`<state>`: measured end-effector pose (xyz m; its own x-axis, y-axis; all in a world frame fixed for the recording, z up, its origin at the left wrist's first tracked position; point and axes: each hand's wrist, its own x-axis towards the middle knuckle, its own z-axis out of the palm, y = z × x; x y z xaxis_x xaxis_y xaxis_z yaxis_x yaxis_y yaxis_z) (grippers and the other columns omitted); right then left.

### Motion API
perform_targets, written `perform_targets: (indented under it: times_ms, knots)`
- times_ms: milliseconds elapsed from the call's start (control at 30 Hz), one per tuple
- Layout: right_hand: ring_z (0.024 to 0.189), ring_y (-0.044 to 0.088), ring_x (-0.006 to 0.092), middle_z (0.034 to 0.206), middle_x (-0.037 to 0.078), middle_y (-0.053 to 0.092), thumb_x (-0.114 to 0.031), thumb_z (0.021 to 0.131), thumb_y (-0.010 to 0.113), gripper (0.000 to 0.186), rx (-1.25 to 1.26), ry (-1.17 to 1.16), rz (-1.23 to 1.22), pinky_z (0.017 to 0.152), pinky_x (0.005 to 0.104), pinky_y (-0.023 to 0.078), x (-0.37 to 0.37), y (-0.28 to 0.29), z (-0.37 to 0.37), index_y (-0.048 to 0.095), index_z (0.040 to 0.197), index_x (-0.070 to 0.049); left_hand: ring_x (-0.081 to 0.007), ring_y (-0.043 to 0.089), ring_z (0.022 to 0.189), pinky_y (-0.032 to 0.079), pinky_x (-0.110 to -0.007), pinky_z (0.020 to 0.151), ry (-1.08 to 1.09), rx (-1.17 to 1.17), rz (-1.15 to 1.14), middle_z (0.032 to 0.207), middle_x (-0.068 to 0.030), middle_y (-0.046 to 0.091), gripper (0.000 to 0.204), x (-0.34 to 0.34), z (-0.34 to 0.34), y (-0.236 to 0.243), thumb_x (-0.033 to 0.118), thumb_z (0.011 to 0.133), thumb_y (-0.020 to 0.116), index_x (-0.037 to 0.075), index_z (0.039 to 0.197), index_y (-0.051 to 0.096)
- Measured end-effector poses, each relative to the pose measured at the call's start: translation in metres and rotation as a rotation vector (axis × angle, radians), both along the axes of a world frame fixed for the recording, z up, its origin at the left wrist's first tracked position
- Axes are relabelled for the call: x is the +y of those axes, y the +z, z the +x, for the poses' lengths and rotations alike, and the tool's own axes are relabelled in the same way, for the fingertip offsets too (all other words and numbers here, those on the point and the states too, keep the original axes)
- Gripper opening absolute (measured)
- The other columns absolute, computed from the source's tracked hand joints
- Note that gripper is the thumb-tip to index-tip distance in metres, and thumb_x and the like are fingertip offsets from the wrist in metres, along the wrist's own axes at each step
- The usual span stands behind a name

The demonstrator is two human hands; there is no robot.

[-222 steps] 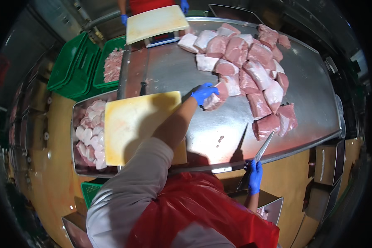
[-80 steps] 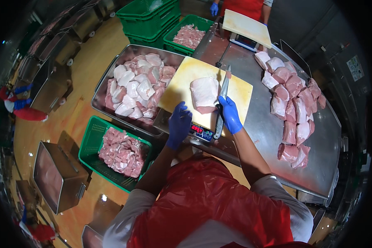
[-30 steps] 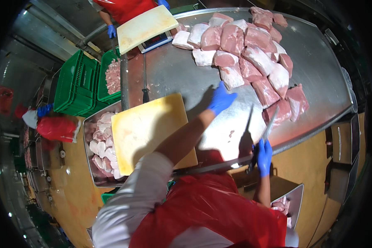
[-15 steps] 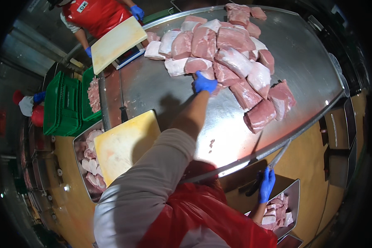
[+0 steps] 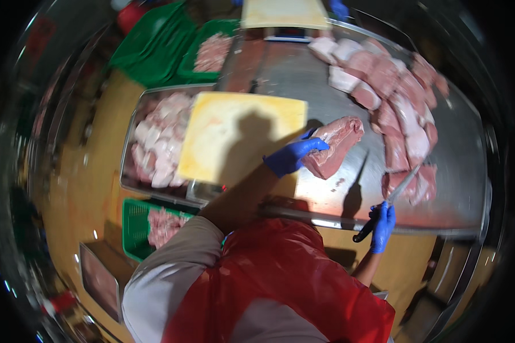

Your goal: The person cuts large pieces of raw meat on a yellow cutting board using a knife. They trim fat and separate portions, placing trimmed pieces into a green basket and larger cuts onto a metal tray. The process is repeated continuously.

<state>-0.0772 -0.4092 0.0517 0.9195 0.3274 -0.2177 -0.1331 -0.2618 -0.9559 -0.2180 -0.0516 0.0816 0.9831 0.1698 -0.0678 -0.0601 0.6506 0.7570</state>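
While the steel worktable [image 5: 303, 68] carries most of the stock, no label or sign on it can be read; the containers are told by shape and colour only. Two green plastic crates [image 5: 160, 48] stand at the far left, one holding pale cut meat. A shallow steel tray of pale meat pieces [image 5: 154, 143] sits left of the yellow rectangular cutting board [image 5: 240, 134], and a further green crate of meat [image 5: 149, 223] stands lower, near the left.

The left hand [image 5: 292, 155], in a blue glove, is extended forward with the forearm angled up to the right; its fingers are clamped on a large slab of raw pink meat [image 5: 335, 143], held at the board's right edge, over the steel. The right hand [image 5: 381, 226], also blue-gloved, hangs at the table's near edge, fist wrapped round the black handle of a long-bladed knife [image 5: 395, 194] with the blade pointing far and right. A row of raw pink cuts [image 5: 403, 108] lies along the table's right side.
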Motion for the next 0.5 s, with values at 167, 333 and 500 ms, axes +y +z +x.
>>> perform_targets:
  times_ms: [167,333,500]
  knots:
    - [0.069,0.059,0.0107,0.078,0.005,0.061,-0.025,0.106,0.052,0.023,-0.052,0.243,0.02,0.063,0.0261,0.049,0.043,0.005,-0.013,0.058,0.095,-0.006,-0.0247,0.053,0.12,0.042,-0.037,0.105,0.661,0.131,0.906,0.135,-0.0178,0.051,0.083,0.051,-0.134,0.038,0.019,0.08,0.079,-0.004,0.148,0.037]
    - [0.073,0.06,0.0113,0.08,0.003,0.058,-0.023,0.105,0.055,0.023,-0.106,0.461,0.086,0.068,0.0281,0.05,0.129,0.039,-0.049,0.056,0.092,-0.005,-0.0275,0.058,0.113,0.049,-0.038,0.096,0.835,0.235,1.177,0.141,-0.0267,0.047,0.069,-0.037,-0.184,0.009,0.023,0.083,0.08,-0.002,0.139,0.049]
    - [0.071,0.062,0.0129,0.079,0.005,0.06,-0.023,0.106,0.053,0.021,-0.162,0.606,0.098,0.066,0.0278,0.05,0.182,0.079,-0.1,0.056,0.095,-0.005,-0.0227,0.068,0.101,0.054,-0.034,0.09,0.999,0.223,1.255,0.112,-0.0158,0.07,0.033,-0.047,-0.248,0.015,0.015,0.086,0.073,-0.001,0.114,0.066]
